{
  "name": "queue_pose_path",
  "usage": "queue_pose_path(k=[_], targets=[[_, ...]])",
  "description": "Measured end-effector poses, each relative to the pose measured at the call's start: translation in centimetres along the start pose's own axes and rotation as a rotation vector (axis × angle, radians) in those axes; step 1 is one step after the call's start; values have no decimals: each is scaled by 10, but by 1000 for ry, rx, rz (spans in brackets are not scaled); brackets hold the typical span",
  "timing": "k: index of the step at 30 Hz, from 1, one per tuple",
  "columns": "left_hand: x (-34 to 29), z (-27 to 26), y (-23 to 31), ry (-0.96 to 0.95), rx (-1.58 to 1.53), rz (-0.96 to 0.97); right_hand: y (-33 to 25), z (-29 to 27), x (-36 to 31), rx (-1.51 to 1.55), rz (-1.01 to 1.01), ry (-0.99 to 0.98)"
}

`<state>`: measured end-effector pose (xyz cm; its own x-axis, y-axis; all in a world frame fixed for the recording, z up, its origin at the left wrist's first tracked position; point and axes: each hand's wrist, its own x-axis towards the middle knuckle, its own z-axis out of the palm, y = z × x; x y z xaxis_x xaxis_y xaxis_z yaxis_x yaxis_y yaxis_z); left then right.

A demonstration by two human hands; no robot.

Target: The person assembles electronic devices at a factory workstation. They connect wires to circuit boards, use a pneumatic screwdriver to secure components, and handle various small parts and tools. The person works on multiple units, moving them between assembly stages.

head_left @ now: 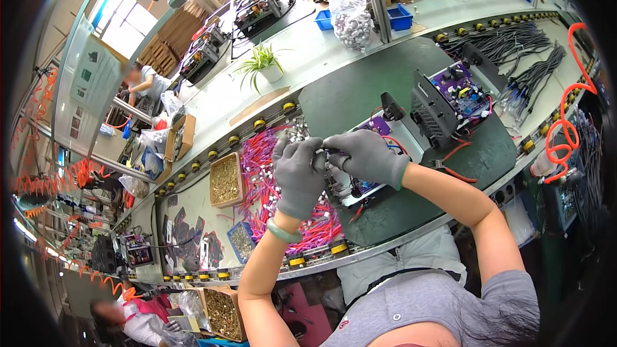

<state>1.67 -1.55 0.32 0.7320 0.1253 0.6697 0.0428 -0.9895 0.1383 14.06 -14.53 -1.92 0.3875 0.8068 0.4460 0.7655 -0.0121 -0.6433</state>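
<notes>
My left hand point(299, 177), in a grey glove, has its fingers closed over the left end of a metal chassis with a purple circuit board point(379, 126). Beside it, almost touching, my right hand point(369, 156) is gloved too, thumb and fingers pinched together. Whatever small piece the fingertips hold is hidden. The chassis lies on a dark green mat point(347, 99). To its right stands a second unit point(443, 103) with a black panel and purple board. A heap of pink and purple wires point(257, 154) with white connectors spreads beside and under my left hand.
A tray of small brass-coloured parts point(227, 180) and a blue bin point(241, 241) stand left of the wires. Black cables point(514, 48) lie at the far right, near a coiled orange hose point(565, 128). Beyond the roller rail are a potted plant point(272, 72) and a bag of parts point(351, 22).
</notes>
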Motion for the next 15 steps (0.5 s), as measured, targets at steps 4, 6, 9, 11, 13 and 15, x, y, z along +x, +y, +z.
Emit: queue_pose_path(k=[4, 6, 9, 11, 13, 15], targets=[[-6, 0, 0, 58, 160, 78, -1, 3, 10, -15, -1, -27], [-9, -1, -6, 80, 90, -14, 6, 6, 16, -241, -30, -22], [-26, 6, -13, -158, -700, -645, 19, 14, 24, -501, -94, -27], [-33, 7, -9, -314, -1078, -816, 19, 18, 29, -577, -185, -100], [-44, 12, -1, -325, -1094, -831, 23, 15, 29, -512, -218, -83], [-44, 11, 0, -314, -1090, -806, 23, 13, 27, -538, -250, -62]])
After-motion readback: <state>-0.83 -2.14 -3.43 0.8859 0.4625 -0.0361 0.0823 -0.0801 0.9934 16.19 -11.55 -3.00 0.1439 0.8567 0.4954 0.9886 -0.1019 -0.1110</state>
